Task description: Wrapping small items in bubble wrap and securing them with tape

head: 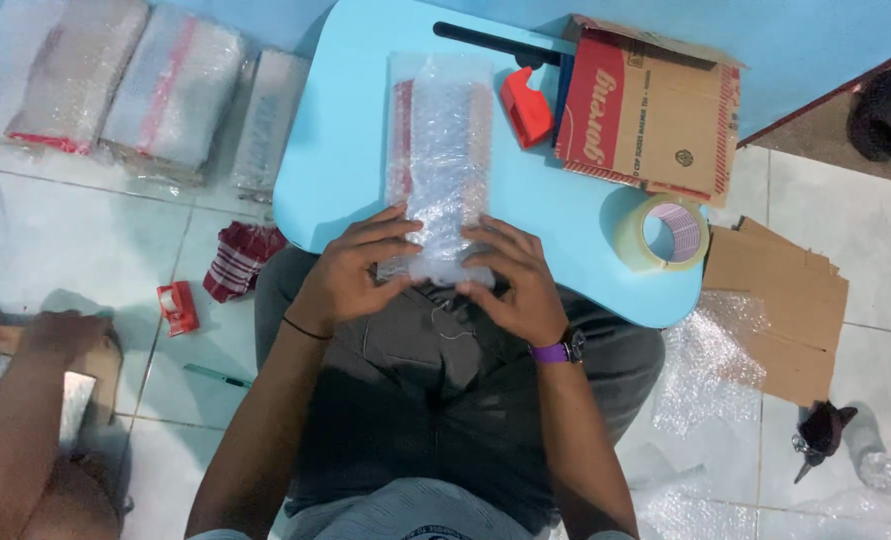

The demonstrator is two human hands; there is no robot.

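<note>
L hand & R hand both gripping near end of bubble-wrapped parcel, fingers curled, lying on blue lap table.

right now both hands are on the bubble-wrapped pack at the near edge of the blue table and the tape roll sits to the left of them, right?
Not quite. The tape roll sits to the right of the hands, not the left, as the head view shows. The rest holds: the left hand and right hand are both on the bubble-wrapped pack at the near edge of the blue table.
</note>
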